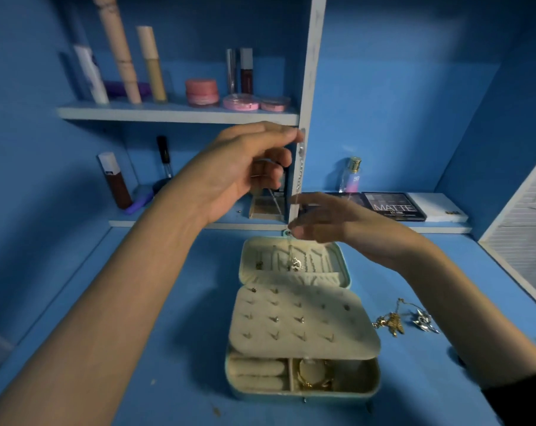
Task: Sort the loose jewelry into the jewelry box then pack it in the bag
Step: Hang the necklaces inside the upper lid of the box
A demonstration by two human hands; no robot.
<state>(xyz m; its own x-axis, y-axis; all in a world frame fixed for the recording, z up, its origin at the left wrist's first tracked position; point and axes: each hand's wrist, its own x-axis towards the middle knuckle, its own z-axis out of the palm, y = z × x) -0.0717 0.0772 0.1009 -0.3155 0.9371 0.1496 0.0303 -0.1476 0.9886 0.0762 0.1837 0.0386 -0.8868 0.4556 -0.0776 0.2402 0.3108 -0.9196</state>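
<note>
Head view. Middle of the frame: left hand [245, 170] raised, pinching the top of a thin necklace chain [300, 167] at the fingertips. Just below: right hand [337, 222] in from the right, fingertips at the hanging chain; too blurred to tell whether gripping or loose. Lower middle: open jewelry box [291, 393] on the blue desk [183, 348], pendant [296, 265] dangling over its lid. Right of the box: loose gold necklace [389, 322] and silver piece [425, 321].

Left hand [248, 167]: raised, palm rightward, thumb and forefinger pinching the necklace [300, 170].
Right hand [331, 219]: lower, reaching left, fingertips pinching it.
</note>
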